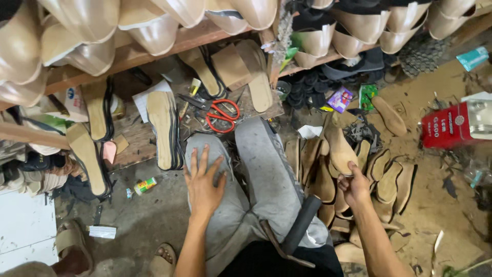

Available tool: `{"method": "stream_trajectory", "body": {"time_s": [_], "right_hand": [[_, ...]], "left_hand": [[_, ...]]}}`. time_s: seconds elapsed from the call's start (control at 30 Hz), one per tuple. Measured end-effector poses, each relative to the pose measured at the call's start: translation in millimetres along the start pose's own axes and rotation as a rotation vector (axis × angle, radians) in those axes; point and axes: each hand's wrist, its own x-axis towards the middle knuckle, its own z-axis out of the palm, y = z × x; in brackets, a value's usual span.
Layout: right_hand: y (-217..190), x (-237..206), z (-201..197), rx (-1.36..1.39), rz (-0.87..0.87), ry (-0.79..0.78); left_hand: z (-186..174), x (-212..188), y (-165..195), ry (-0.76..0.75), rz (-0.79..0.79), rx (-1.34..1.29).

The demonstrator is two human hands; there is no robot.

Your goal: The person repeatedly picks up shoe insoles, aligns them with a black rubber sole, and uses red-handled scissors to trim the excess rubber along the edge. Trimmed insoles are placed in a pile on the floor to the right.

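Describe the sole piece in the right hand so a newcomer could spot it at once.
Start at the grey trouser legs in the middle, then go right to the pile of tan insoles on the dirt floor. The right hand pinches one insole at the pile's left edge. It alone is lifted, toe pointing up, above its flat-lying neighbours.

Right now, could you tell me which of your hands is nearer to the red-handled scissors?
Left. The left hand rests on the knee just below the red-handled scissors; the right hand grips an insole far off to the right.
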Motion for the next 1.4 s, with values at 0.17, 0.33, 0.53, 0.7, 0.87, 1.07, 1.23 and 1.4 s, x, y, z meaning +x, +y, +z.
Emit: {"method": "stream_trajectory", "body": {"time_s": [0.17,0.33,0.53,0.7,0.87,1.07,1.23,1.4], "right_hand": [[-19,36,-13,-0.153,0.027,0.168],[-58,73,2,-0.663,-0.112,0.232],[-77,109,31,-1.645,-0.293,0.396],[-58,115,32,-2.135,-0.367,0.343],[-45,103,22,-2.236,-0.300,0.230],[-33,89,13,-2.009,-0.064,0.238],[-23,84,35,-1.891,-0.252,0.244],[-16,45,77,-0.908,-0.435,-0.246]], "left_hand": [[3,3,1,-0.001,-0.013,0.025],[4,6,5,-0.012,-0.024,0.044],[3,8,7,0.008,-0.044,0.053],[4,7,9,-0.025,-0.076,0.056],[3,8,10,-0.036,-0.097,0.050],[5,8,8,-0.012,-0.062,0.056],[12,1,-12,0.176,-0.014,-0.155],[26,1,-47,0.384,-0.127,-0.380]]}}
